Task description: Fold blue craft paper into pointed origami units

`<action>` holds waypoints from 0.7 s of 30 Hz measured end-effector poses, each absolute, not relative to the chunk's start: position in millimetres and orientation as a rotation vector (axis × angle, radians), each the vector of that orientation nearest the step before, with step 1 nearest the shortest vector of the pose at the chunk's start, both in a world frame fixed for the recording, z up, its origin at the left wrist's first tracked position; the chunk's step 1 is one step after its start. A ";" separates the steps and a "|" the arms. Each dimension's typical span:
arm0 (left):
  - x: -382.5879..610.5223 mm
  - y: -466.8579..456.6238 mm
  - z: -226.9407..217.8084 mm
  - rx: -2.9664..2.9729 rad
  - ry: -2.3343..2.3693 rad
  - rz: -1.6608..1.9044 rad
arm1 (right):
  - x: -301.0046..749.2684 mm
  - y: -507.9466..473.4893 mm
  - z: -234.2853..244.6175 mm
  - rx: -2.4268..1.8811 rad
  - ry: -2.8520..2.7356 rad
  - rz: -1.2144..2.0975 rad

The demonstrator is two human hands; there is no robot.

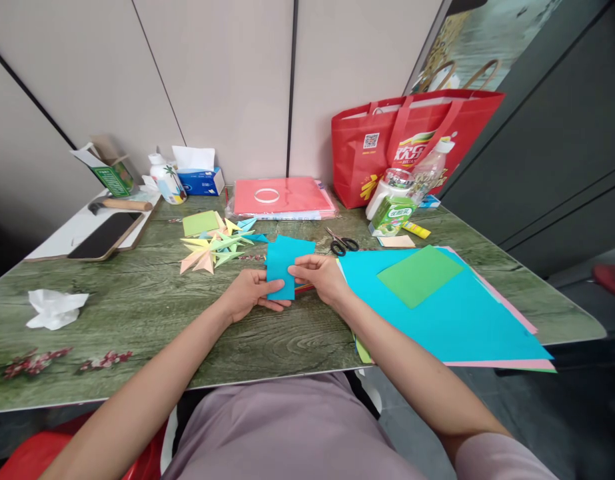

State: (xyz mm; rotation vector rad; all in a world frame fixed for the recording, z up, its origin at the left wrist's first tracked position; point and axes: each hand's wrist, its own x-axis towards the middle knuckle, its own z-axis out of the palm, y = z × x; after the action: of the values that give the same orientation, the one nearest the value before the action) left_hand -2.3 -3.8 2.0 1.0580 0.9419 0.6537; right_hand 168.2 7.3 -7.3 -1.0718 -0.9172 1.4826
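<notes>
Tabletop (152,287) bears 优酸乳 carton (391,217); hands (246,292) (323,277) hold blue paper (279,267).

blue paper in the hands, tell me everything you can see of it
The blue paper is plain and thin, with straight edges and a narrow, roughly rectangular outline. The left hand grips its lower left, thumb in front; the right hand has its fingertips at the right edge. More blue shows behind, toward the upper right; whether that is a fold or another sheet, I cannot tell.
</notes>
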 end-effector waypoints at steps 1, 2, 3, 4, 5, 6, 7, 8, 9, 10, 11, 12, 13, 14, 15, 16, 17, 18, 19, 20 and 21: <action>-2.1 -3.8 2.2 1.056 0.948 0.656 | 168.1 7.2 -7.0 -1.073 -0.912 1.487; -1.9 -3.8 2.5 1.056 0.953 0.657 | 168.0 7.0 -6.7 -1.074 -0.907 1.491; -1.7 -3.8 2.8 1.056 0.959 0.659 | 167.8 6.9 -6.5 -1.077 -0.902 1.492; -1.5 -3.7 3.1 1.058 0.963 0.659 | 167.7 6.8 -6.3 -1.080 -0.897 1.491; -1.5 -3.6 3.3 1.060 0.966 0.657 | 167.5 6.7 -6.3 -1.081 -0.893 1.490; -1.5 -3.4 3.3 1.063 0.968 0.655 | 167.2 6.6 -6.4 -1.080 -0.892 1.488; -1.7 -3.1 3.0 1.065 0.969 0.656 | 166.9 6.6 -6.6 -1.078 -0.893 1.485; -1.9 -2.8 2.4 1.067 0.969 0.659 | 166.6 6.6 -6.9 -1.074 -0.897 1.481; -2.1 -2.5 1.6 1.068 0.968 0.665 | 166.3 6.6 -7.3 -1.069 -0.904 1.473; -2.4 -2.2 0.6 1.069 0.967 0.674 | 166.1 6.6 -7.7 -1.063 -0.913 1.462; -2.7 -1.9 -0.4 1.071 0.967 0.683 | 166.0 6.7 -8.0 -1.058 -0.922 1.449; -2.9 -1.8 -1.3 1.074 0.967 0.692 | 166.1 6.7 -8.2 -1.052 -0.932 1.437; -3.1 -1.7 -1.9 1.078 0.966 0.697 | 166.3 6.8 -8.4 -1.046 -0.942 1.428; -3.3 -1.8 -2.3 1.084 0.966 0.699 | 166.7 6.9 -8.5 -1.042 -0.951 1.422; -3.4 -1.9 -2.4 1.092 0.964 0.698 | 167.2 7.1 -8.5 -1.038 -0.958 1.419; -3.3 -2.1 -2.1 1.100 0.960 0.697 | 167.8 7.3 -8.6 -1.035 -0.963 1.418; -3.2 -2.3 -1.6 1.109 0.953 0.697 | 168.5 7.5 -8.7 -1.032 -0.965 1.417; -3.0 -2.4 -1.0 1.114 0.947 0.704 | 169.1 7.8 -8.9 -1.029 -0.967 1.416; -2.8 -2.3 -0.5 1.116 0.942 0.717 | 169.6 8.0 -9.1 -1.027 -0.968 1.417; -2.5 -2.2 -0.1 1.114 0.939 0.737 | 169.9 8.2 -9.3 -1.027 -0.969 1.419; -2.3 -1.9 0.0 1.108 0.939 0.760 | 170.0 8.3 -9.5 -1.027 -0.971 1.422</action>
State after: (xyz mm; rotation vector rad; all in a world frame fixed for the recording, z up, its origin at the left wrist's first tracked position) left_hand -2.3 -1.9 0.0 1.1082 0.9387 0.7597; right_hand 170.0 8.3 -9.5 -1.0270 -0.9705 1.4224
